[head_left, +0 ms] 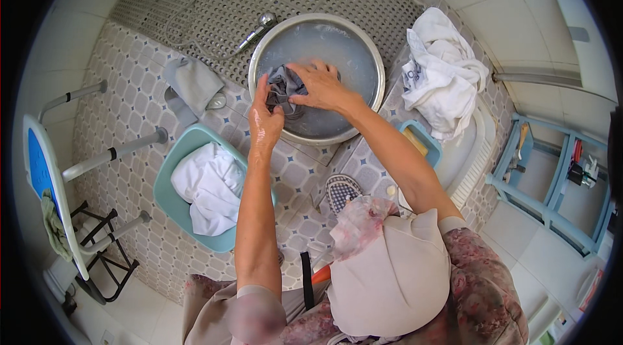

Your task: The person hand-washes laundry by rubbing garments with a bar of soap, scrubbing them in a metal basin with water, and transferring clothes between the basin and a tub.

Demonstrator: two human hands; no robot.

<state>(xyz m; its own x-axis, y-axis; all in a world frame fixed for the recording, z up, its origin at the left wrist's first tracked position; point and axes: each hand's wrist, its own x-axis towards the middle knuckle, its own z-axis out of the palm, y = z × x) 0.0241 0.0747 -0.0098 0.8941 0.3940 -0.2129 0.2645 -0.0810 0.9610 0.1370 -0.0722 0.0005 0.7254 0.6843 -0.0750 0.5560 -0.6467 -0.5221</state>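
A wide metal basin (373, 108) of cloudy water stands on the tiled floor. Over its left part is a bunched dark grey cloth (284, 84), wet and crumpled. My left hand (265, 116) grips the cloth's left side at the rim, with wet skin and the thumb pressed against the fabric. From the right, my right hand (323, 88) holds the same cloth between thumb and fingers; its farther fingertips are partly hidden behind the hand. The cloth's exact garment kind cannot be made out.
A teal tub (165, 179) holds white laundry (209, 183). White fabric (444, 72) is heaped at the right near a small blue basin (433, 150). A shower head (266, 19) lies by the rim. Grey cloth (195, 82), a blue-seated stool (45, 170) and a blue rack (551, 212) stand around.
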